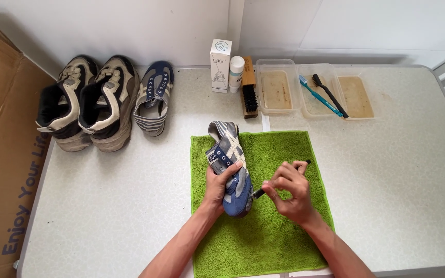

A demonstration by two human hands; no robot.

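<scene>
- The left hand [217, 186] wraps around the middle of a small blue and grey sneaker [230, 172], thumb on one side and fingers curled over the upper. This steadies the shoe, with its toe end pointing toward the person.
- The sneaker sits over a green towel [279, 226] spread on the desk [397, 170], near the towel's left half. The cloth seems placed to catch drips and dirt.
- The right hand [290, 193] has its grip pinched shut on a thin black brush [259, 192]. The head end meets the shoe's side near the toe, and the handle's far end pokes out past the fingers.
- The hands stand opposite each other across the shoe, one bracing while the other works at the side.
- At the back of the desk stand two clear trays: the left tray [275, 88] holds cloudy water, and the right tray [359, 100] has a blue toothbrush [319, 96] and a black brush [330, 96] laid across its rim.
- A wooden brush [249, 90], a white bottle [236, 73] and a white box [221, 64] stand just left of the trays, within reach.
- The matching sneaker [153, 98] and a pair of tan and black shoes [86, 103] wait at the left, well apart from the towel.
- A cardboard box [1, 154] leans at the desk's left edge.
</scene>
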